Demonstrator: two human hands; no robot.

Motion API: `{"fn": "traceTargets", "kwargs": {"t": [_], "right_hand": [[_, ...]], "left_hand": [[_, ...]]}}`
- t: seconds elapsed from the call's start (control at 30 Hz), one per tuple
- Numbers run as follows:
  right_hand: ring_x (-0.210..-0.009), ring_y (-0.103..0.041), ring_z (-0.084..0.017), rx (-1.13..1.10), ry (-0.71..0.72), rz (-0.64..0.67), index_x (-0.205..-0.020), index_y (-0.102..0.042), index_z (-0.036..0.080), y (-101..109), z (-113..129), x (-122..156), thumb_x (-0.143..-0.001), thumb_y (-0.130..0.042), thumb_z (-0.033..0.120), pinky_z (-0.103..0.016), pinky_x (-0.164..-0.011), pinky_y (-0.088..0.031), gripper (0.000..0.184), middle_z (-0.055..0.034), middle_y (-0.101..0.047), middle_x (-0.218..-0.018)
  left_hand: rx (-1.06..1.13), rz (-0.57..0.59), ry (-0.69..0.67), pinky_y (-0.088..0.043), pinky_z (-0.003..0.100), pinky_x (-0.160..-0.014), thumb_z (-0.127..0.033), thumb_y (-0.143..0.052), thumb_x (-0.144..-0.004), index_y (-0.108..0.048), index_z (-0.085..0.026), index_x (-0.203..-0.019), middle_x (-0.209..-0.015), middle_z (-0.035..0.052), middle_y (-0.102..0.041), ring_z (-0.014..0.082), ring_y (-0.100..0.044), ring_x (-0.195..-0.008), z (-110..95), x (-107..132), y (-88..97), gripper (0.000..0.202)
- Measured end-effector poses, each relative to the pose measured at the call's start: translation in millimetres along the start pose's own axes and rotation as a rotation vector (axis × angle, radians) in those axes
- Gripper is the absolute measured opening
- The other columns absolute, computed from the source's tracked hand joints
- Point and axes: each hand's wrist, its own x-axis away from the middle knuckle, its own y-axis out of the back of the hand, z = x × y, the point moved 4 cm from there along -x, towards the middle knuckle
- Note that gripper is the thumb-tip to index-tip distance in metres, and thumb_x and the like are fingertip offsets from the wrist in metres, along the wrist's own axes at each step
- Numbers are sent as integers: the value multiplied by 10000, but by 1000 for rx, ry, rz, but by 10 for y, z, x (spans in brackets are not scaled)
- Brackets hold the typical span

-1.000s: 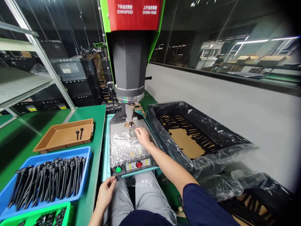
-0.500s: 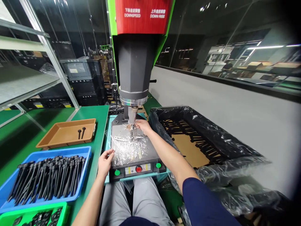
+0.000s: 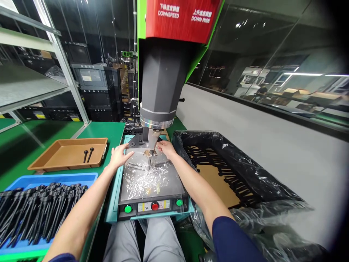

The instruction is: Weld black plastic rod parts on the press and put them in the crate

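A press-like machine with a dark grey head [image 3: 160, 80] stands before me, its metal tip [image 3: 153, 138] just above a small metal fixture [image 3: 149, 162]. A small black part [image 3: 152, 152] shows at the top of the fixture. My right hand [image 3: 167, 149] is beside the tip and fixture on the right, fingers closed in a pinch; what is between them is hidden. My left hand [image 3: 119, 157] hovers over the left edge of the film-covered base plate [image 3: 131, 189], thumb and fingers apart, holding nothing.
Left, a brown tray [image 3: 62, 165] holds two black bolt-like pieces [image 3: 88, 154]; a blue bin [image 3: 81, 177] holds many more, with a green bin below. Right stands a box lined with black plastic [image 3: 245, 167]. Green buttons [image 3: 128, 209] and a red button [image 3: 155, 206] line the base front.
My left hand has moved up and forward from the base's front-left area, its fingers spreading. My right hand stays beside the fixture. A black part now shows at the fixture top. The view has shifted slightly.
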Motion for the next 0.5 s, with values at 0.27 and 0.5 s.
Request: {"fn": "traceTargets", "kwargs": {"t": [0.27,0.5], "right_hand": [[-354,-397,-70,8,46,-40,-703,-538,191,109,-62,-136,-782,-640,357,-192,-340,-254,210,46,-551,-550],[-346,-380,-78,45,85,-103,-676,-523,195,90,-137,-295,-814,-586,312,-204,-353,-285,191,55,-517,-513]], "left_hand": [[371,358,55,-389,253,-561,-544,-607,-760,-602,-173,-691,-581,-10,-593,140,-523,-545,178,-328,112,378],[355,363,77,-355,240,-505,-523,-650,-721,-606,-170,-671,-516,-20,-557,114,-468,-466,277,-702,92,359]]}}
